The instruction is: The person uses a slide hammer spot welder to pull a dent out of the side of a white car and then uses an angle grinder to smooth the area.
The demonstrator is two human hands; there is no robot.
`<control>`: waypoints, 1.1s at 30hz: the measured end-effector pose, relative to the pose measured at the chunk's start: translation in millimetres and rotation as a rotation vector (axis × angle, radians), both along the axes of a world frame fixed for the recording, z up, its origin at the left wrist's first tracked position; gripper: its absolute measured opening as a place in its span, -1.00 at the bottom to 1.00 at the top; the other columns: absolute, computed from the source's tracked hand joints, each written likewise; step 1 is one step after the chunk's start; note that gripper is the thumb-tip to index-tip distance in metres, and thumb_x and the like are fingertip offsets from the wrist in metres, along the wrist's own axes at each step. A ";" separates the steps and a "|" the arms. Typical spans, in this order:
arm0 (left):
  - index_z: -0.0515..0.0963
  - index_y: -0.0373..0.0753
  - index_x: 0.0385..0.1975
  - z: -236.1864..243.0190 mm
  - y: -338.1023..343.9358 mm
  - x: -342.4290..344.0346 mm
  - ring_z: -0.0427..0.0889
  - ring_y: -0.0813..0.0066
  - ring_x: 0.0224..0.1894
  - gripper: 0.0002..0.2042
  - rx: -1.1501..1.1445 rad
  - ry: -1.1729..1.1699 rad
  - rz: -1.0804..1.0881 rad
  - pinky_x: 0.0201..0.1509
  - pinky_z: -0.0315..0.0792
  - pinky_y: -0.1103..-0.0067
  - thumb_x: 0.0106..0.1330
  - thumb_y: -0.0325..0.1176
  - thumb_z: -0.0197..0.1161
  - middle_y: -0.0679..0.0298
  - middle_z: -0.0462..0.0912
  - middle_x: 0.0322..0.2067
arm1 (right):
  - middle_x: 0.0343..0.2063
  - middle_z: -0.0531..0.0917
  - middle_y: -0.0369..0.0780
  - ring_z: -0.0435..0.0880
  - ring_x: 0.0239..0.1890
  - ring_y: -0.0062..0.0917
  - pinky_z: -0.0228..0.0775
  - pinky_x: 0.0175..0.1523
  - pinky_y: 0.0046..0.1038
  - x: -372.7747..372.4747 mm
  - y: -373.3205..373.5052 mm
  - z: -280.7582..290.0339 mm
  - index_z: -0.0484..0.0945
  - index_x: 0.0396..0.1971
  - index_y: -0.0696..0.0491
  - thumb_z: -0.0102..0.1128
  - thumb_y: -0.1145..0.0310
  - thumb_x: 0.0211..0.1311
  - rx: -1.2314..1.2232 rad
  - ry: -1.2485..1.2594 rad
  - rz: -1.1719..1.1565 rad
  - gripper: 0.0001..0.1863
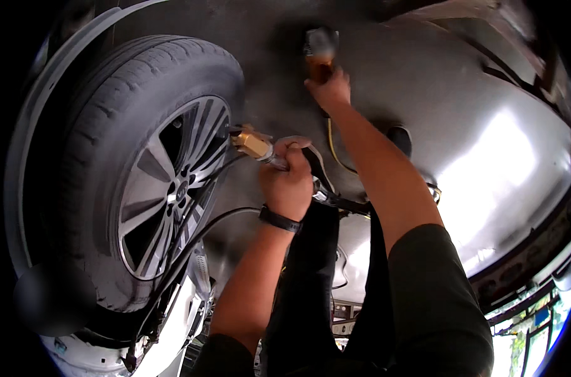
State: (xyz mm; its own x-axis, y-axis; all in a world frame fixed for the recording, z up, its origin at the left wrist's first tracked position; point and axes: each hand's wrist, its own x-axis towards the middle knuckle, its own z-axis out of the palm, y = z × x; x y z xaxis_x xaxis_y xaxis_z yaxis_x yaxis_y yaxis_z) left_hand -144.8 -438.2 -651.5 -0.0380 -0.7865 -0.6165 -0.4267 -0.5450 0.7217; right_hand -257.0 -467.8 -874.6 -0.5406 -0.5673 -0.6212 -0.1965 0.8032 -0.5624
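Note:
My left hand grips a tool with a brass-coloured head, which points at the silver spoked wheel of a car. A black hose runs down from this tool. A black band sits on that wrist. Farther away, my right hand reaches out over the wet ground and holds an orange-brown handle with a blurred grey top. A yellow cord hangs below that arm. Dark sleeves cover both upper arms.
The black tyre and white car body fill the left side. Wet grey concrete floor spreads to the right, with a bright glare patch. A dark drain channel runs along the lower right.

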 end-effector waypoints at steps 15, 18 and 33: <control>0.17 -0.37 0.28 21.4 -1.3 -60.6 0.37 0.73 -0.58 -0.24 0.165 -0.107 -0.523 -0.42 0.36 0.68 0.13 -0.30 0.43 0.47 0.40 -0.63 | -0.41 0.63 -0.18 0.68 -0.43 -0.40 0.64 -0.28 -0.30 -127.2 87.6 116.3 0.45 -0.05 0.13 0.33 0.23 0.21 0.276 -1.137 -0.785 -0.59; -0.08 -0.41 0.41 37.3 21.8 -87.3 0.57 0.46 -0.49 0.03 0.139 0.168 -0.564 -0.28 0.52 0.58 0.00 -0.31 0.50 0.31 0.55 -0.48 | -0.41 0.63 -0.18 0.67 -0.45 -0.40 0.65 -0.31 -0.31 -147.7 114.7 125.0 0.46 -0.08 0.11 0.33 0.24 0.22 0.211 -1.122 -0.939 -0.62; -0.01 -0.30 0.37 20.0 67.1 -92.9 0.71 0.18 -0.09 -0.10 0.037 0.205 -0.774 -0.03 0.64 0.43 0.07 -0.42 0.46 -0.04 0.62 -0.09 | -0.18 0.62 -0.07 0.69 -0.21 -0.23 0.62 -0.04 -0.17 -160.3 163.2 162.5 0.39 0.07 0.14 0.34 0.27 0.17 0.153 -0.974 -1.046 -0.49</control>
State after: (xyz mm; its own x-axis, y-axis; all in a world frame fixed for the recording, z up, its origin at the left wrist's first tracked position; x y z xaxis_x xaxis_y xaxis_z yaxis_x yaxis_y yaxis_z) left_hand -237.7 -371.2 -631.6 -0.6798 -0.4701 -0.5630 -0.5542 -0.1735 0.8141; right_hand -417.3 -304.6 -712.0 0.0082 -0.0777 -0.9969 0.9166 0.3992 -0.0236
